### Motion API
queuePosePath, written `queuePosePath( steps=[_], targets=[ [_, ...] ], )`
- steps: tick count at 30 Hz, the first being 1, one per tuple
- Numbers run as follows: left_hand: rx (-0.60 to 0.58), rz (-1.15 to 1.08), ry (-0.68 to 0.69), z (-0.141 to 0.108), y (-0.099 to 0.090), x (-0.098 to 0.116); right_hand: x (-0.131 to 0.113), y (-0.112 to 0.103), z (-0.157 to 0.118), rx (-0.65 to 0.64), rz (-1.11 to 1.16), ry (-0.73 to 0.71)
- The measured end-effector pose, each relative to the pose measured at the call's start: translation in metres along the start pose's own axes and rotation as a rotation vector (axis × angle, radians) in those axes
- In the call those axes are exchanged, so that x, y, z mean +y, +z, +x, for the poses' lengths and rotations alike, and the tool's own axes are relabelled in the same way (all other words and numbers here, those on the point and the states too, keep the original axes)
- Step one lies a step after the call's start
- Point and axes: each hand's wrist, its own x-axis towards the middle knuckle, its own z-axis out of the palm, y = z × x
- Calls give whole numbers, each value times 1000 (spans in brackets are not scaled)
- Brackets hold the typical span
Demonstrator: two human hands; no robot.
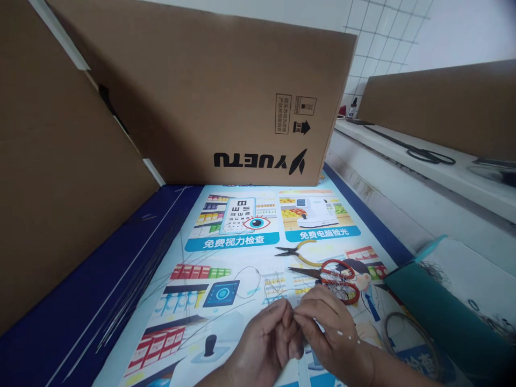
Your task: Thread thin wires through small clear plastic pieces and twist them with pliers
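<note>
My left hand (271, 339) and my right hand (328, 329) meet fingertip to fingertip low in the head view. Both are closed in a pinch on a thin wire (294, 314), of which little shows between the fingers. Just beyond my right hand lie red-handled scissors (350, 293), with a tangle of short wire pieces around the handles. Pliers with yellow handles (299, 251) rest behind them. A thin wire loop (260, 279) lies on the printed sheet ahead of my left hand.
Long straight wires (116, 317) lie along the left side. A wire coil (386, 328) is at the lower right, beside a teal box (427, 290) with wire scraps on it. Cardboard (226, 97) stands behind and left. Black scissors (431, 156) lie on the right ledge.
</note>
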Motion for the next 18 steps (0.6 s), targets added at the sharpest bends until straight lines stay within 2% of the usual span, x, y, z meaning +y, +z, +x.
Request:
queuePosePath(
  steps=[10,18],
  targets=[
    [14,14,13,0,0,0,1,-1,1,-11,-43,-40],
    [-59,96,116,0,-3,0,-5,-8,5,-88,-155,-103]
  ],
)
